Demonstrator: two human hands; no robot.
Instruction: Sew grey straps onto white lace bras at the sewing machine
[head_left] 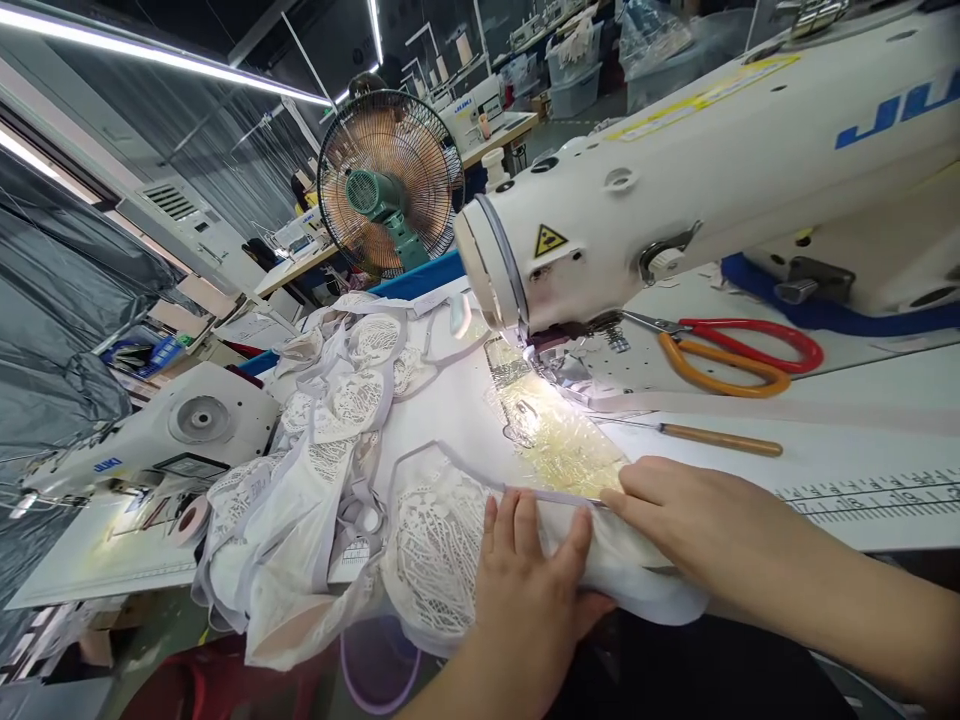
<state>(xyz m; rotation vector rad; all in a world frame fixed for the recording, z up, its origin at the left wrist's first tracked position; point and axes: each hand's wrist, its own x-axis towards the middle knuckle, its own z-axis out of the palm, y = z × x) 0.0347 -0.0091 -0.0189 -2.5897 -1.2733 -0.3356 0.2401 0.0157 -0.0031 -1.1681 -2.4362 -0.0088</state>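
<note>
A white lace bra (439,545) lies at the table's front edge below the sewing machine head (555,240). My left hand (529,580) rests on it, fingers spread over the fabric near its upper edge. Just to the right, my right hand (682,515) pinches the grey-edged border of the same bra between thumb and forefinger. The lit needle area lies above and ahead of both hands, over a yellowish taped plate (555,430). More white lace bras (322,470) are heaped at the left, joined by their straps and bands.
Scissors with red and orange handles (727,362) and a wooden-handled awl (720,438) lie right of the needle. A ruler strip (877,503) runs along the front edge. A fan (390,185) stands behind; a second machine (202,420) is at left, a purple bin (381,668) below.
</note>
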